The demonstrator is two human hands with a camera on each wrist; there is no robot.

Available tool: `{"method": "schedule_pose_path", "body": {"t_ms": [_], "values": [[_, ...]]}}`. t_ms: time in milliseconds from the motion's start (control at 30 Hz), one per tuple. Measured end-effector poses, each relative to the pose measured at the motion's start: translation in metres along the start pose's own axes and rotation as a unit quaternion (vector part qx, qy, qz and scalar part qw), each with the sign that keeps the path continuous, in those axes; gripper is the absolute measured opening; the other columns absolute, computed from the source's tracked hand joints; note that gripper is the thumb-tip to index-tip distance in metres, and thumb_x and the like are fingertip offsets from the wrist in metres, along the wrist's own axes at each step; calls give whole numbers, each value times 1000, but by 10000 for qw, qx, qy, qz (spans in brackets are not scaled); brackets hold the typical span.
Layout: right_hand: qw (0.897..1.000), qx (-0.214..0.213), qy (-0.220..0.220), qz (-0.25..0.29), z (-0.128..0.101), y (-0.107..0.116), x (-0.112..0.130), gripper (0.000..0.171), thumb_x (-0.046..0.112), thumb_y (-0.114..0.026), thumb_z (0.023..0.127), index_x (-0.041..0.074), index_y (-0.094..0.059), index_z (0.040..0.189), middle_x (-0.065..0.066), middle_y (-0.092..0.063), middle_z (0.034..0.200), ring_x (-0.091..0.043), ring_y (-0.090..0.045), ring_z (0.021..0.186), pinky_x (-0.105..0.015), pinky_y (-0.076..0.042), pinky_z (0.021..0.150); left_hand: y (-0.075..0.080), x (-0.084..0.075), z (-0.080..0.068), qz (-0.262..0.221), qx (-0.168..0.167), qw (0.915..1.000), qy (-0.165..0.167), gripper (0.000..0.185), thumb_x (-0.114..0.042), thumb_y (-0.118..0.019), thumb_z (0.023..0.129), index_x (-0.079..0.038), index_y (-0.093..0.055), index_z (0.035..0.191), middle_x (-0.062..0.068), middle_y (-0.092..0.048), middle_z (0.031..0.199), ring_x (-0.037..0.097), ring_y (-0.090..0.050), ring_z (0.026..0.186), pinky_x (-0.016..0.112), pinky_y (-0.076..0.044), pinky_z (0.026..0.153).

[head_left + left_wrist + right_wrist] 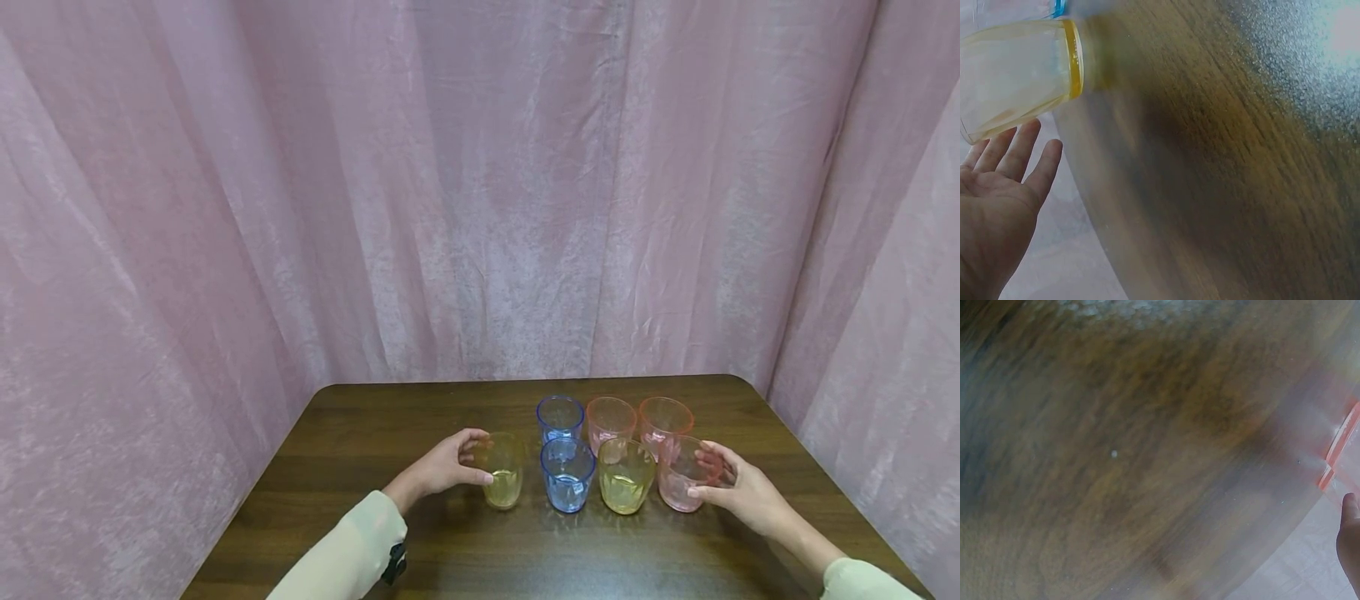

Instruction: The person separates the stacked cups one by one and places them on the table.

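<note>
My left hand [442, 468] is beside the yellow glass [503, 487] at the left end of the front row. Its thumb tip overlaps the front of that glass, and in the left wrist view the fingers reach along the side of the yellow glass [1022, 75], extended rather than curled. At the row's other end, my right hand [750, 496] holds a pink glass [678, 483], thumb in front and fingers showing through from behind. Only one digit of the right hand [1350, 544] appears in the right wrist view, close to the pink rim [1341, 444].
Between the two hands stand a blue glass [567, 479] and another yellow glass [626, 483]. Behind them are a second blue glass [559, 421] and two more pink glasses, one middle [611, 421], one right [666, 421]. The dark wooden table [390, 417] backs onto a pink curtain [480, 250].
</note>
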State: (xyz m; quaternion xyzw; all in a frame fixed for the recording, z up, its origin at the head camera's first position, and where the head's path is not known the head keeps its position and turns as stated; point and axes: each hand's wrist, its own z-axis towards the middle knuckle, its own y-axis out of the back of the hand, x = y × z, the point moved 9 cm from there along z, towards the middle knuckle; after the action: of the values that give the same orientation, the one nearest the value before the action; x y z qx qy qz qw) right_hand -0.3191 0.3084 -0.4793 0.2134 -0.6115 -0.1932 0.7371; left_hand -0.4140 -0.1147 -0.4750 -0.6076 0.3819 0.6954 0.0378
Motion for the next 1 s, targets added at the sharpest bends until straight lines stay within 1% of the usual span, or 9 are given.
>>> {"method": "schedule_pose_path", "body": {"t_ms": [133, 300, 600, 767, 800, 867, 900, 933, 1000], "values": [[10000, -39, 18, 62, 0, 0, 0, 84, 18, -80, 85, -12, -29, 146, -33, -49, 138, -53, -43, 128, -12, -44, 83, -1, -1, 0, -1, 19, 10000, -14, 73, -20, -82, 84, -1, -43, 144, 15, -52, 142, 41, -49, 128, 52, -42, 104], [9999, -60, 40, 91, 1, 0, 0, 84, 17, -80, 85, -12, -30, 146, -33, -49, 138, -52, -43, 128, -11, -43, 83, -2, 2, 1, -11, 38, 10000, -31, 75, -22, -83, 83, -2, -44, 143, 15, -52, 142, 41, -49, 128, 52, -42, 105], [9998, -109, 103, 91, 1, 1, 1, 83, 17, -80, 84, -12, -32, 145, -32, -51, 137, -52, -43, 127, -11, -44, 83, -3, 7, 2, -13, 14, 10000, 54, 74, -23, -83, 83, -5, -45, 143, 17, -50, 144, 40, -49, 128, 51, -42, 105], [9998, -125, 129, 59, 1, 1, 1, 82, 16, -80, 84, -12, -32, 145, -32, -51, 136, -51, -43, 127, -11, -44, 83, -4, 6, 1, -1, 54, 10000, 68, 74, -22, -83, 84, -2, -43, 144, 17, -50, 144, 41, -49, 128, 52, -41, 105], [9998, -138, 126, 42, 1, 1, 0, 82, 16, -80, 84, -12, -33, 145, -32, -52, 136, -49, -44, 127, -11, -44, 83, -4, 6, 0, -6, 68, 10000, 63, 74, -21, -82, 84, -2, -43, 144, 16, -50, 144, 40, -48, 129, 52, -41, 105], [9998, -161, 145, 9, 1, 1, 0, 81, 16, -81, 84, -11, -34, 144, -31, -52, 136, -41, -48, 126, -11, -44, 83, -5, 5, 0, -41, 105, 9999, 15, 74, -20, -82, 84, 0, -42, 144, 15, -51, 143, 40, -48, 129, 52, -40, 106], [9997, -181, 160, 10, 1, 1, 0, 81, 15, -81, 84, -12, -34, 144, -31, -52, 135, -38, -49, 125, -11, -44, 83, -5, 5, 1, -51, 119, 9999, -7, 73, -19, -81, 85, 0, -42, 144, 14, -52, 142, 39, -48, 129, 52, -39, 107], [9997, -201, 161, 34, 0, 1, 0, 80, 14, -81, 83, -11, -35, 144, -32, -53, 135, -32, -52, 124, -12, -45, 83, -5, 5, 1, -75, 128, 9999, 7, 73, -19, -81, 85, -1, -42, 144, 13, -53, 142, 38, -48, 130, 52, -38, 108], [9996, -210, 192, 89, 0, 1, 0, 79, 13, -81, 83, -12, -35, 143, -32, -52, 135, -26, -54, 122, -12, -46, 83, -6, 5, 1, -71, 152, 9999, -23, 72, -19, -81, 85, -2, -42, 144, 11, -53, 141, 37, -48, 130, 52, -38, 108]]}}
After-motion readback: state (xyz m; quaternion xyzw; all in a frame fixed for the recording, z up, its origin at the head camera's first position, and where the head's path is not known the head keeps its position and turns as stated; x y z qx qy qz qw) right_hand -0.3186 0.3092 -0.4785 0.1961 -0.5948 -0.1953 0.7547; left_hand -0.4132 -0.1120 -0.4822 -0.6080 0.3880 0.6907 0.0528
